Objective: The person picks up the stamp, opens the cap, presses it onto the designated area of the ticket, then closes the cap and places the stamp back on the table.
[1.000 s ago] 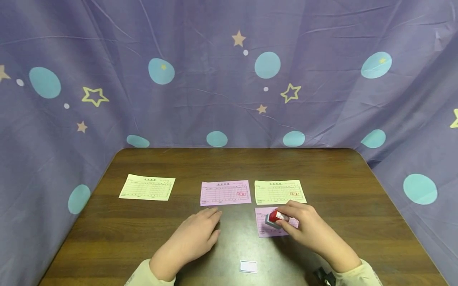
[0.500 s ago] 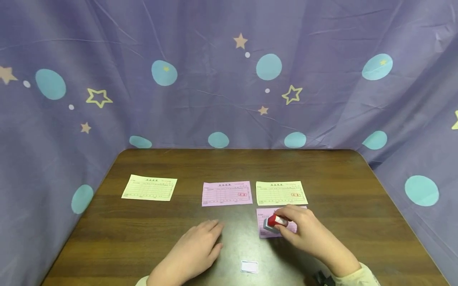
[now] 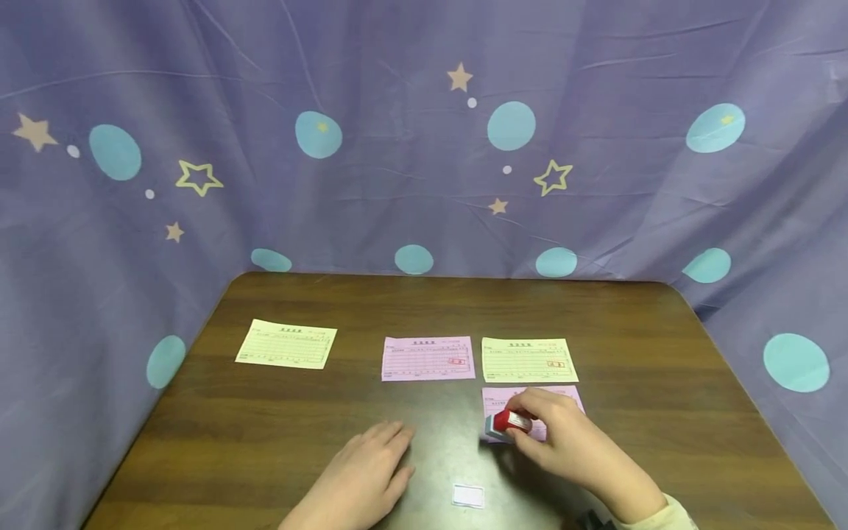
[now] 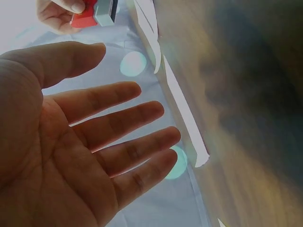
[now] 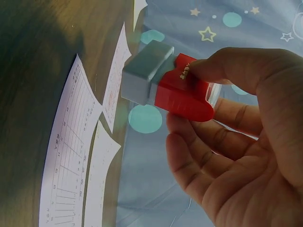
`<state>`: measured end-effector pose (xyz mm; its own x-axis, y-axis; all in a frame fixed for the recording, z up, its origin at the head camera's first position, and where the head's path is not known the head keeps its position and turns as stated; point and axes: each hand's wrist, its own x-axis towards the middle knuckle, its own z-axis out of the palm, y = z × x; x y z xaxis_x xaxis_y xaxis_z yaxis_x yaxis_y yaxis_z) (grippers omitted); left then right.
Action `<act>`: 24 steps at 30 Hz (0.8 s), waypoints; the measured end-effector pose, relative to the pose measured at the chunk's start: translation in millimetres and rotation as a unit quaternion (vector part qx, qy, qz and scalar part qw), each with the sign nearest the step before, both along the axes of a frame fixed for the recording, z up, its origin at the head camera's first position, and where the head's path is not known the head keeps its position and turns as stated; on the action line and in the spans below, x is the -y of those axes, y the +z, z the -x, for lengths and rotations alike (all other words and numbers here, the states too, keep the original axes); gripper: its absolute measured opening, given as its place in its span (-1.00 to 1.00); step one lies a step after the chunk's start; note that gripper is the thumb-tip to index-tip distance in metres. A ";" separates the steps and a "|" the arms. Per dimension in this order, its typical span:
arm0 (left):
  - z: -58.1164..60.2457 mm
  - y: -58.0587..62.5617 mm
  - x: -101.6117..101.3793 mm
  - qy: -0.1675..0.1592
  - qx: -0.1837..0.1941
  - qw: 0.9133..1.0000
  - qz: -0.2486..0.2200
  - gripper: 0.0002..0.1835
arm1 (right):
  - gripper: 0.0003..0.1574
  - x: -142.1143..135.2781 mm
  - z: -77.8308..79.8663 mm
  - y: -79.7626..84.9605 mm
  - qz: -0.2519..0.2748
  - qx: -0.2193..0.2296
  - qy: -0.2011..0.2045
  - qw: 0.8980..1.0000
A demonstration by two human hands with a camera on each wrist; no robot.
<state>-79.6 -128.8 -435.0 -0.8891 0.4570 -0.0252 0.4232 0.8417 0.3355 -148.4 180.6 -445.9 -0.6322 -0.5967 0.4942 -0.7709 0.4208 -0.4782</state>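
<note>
My right hand pinches a stamp with a red body and a grey base between thumb and fingers. The stamp is tilted over the left part of the nearer pink slip, its grey end pointing left. In the right wrist view the stamp's red body shows a small gold marking, and the grey base stands off the paper. My left hand, palm down, hovers over the table left of that slip. In the left wrist view its fingers are spread, with nothing in them.
Behind the nearer pink slip lies a yellow slip bearing a red mark. To its left is another pink slip, also marked red. A yellow slip without red mark lies far left. A small white rectangle lies at the front.
My right hand has shifted a little left and nearer with the stamp, toward the pink slip's left edge. My left hand has drawn back slightly. The head view has turned a little left.
</note>
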 end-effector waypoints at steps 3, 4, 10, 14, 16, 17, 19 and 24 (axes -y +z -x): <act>-1.2 -1.6 2.5 0.015 0.013 1.000 -0.005 -0.50 | -0.59 -0.5 -0.6 -0.6 0.000 0.001 -0.006 1.000; -1.8 -1.8 3.5 0.021 0.017 1.000 -0.008 -0.49 | -0.59 -0.5 -0.7 -0.9 0.000 0.001 -0.006 1.000; -5.8 -2.9 10.0 0.046 0.019 0.999 -0.021 -0.49 | -0.60 0.7 0.5 -1.3 0.005 -0.006 -0.002 1.000; -4.2 -4.7 14.4 0.053 0.018 0.998 -0.025 -0.49 | -0.61 1.4 1.6 -1.5 0.007 -0.012 0.001 1.000; -2.8 -5.0 16.9 0.062 0.017 0.998 -0.025 -0.49 | -0.61 1.5 1.8 -1.7 0.008 -0.012 0.002 1.000; -2.7 -4.6 18.0 0.069 0.016 0.997 -0.024 -0.50 | -0.62 1.7 2.0 -1.7 0.008 -0.012 0.003 1.000; -2.4 -3.8 20.4 0.085 0.015 0.996 -0.024 -0.50 | -0.62 1.8 2.2 -1.9 0.010 -0.010 0.003 1.000; -2.0 -2.6 28.2 0.125 0.005 0.992 -0.013 -0.49 | -0.62 2.0 2.3 -2.6 0.011 -0.009 0.003 1.000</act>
<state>-77.6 -157.0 -437.6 -0.9744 0.2234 -0.0255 0.1993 0.9104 0.3625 -150.8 178.6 -448.4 -0.6194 -0.5887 0.5193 -0.7821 0.4059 -0.4728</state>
